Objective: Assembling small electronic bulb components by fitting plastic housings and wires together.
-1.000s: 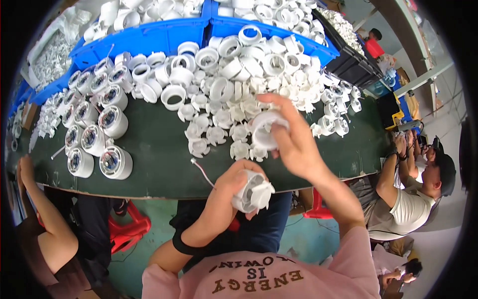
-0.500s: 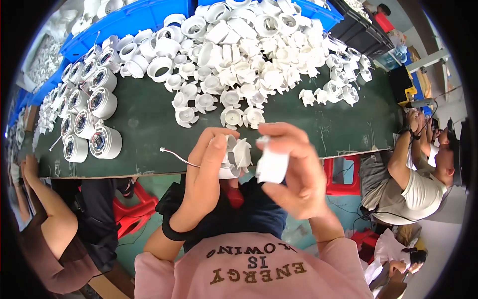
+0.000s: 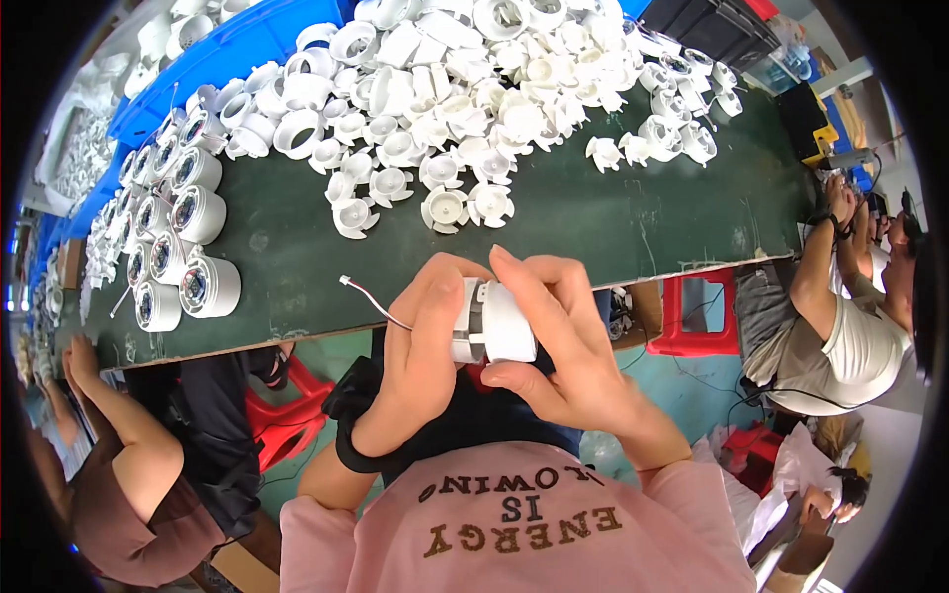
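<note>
My left hand (image 3: 417, 346) grips a white motor base (image 3: 465, 348), from which a thin wire (image 3: 371, 298) with a small white plug sticks out to the left. Against its right side, my right hand (image 3: 583, 361) presses a white round housing (image 3: 510, 328), thumb below and fingers above. A narrow gap shows between the two parts, with something greyish inside it. The fan wheel is mostly hidden by the housing and my fingers. Both hands are closed, just off the table's front edge.
Loose white fan wheels (image 3: 445, 206) and housings (image 3: 299, 133) heap across the green table (image 3: 287, 247). Rows of finished-looking round units (image 3: 210, 287) stand at left. Blue bins (image 3: 168, 99) and a black crate (image 3: 707, 35) line the back. People sit either side; a red stool (image 3: 697, 311) stands at right.
My right hand has moved left, bringing the housing over the fan wheel and up against the motor base. The fan wheel, visible before, is now mostly covered. The whole view has shifted slightly.
</note>
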`<state>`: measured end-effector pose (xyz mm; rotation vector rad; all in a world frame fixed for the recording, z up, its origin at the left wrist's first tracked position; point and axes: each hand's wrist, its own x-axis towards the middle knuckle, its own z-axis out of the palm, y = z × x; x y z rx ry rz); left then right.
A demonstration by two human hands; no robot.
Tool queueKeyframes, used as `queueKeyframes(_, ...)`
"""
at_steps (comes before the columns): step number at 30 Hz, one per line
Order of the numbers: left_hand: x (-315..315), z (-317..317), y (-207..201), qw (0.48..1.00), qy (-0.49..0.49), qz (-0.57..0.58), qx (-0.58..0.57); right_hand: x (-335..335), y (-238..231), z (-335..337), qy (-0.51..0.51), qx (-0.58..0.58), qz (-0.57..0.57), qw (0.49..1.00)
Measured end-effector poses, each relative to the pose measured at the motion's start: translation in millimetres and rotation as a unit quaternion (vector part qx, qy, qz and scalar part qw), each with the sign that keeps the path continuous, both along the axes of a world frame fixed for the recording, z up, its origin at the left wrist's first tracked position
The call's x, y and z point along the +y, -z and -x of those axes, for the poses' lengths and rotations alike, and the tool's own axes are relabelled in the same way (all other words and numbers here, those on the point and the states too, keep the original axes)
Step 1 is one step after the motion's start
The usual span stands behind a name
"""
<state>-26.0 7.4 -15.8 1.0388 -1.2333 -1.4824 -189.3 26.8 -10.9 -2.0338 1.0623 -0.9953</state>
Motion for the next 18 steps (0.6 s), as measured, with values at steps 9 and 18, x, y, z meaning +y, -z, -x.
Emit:
queueKeyframes(9,2,7,-3,0.998,-0.024,0.040,-0.038,-1,10,-1,0.000,-0.033,0.026,0.999)
queueKeyframes(18,8,7,1,0.994,-0.020,0.082,-0.076,0,20,-6,-0.053,-0.111,0.093,0.988)
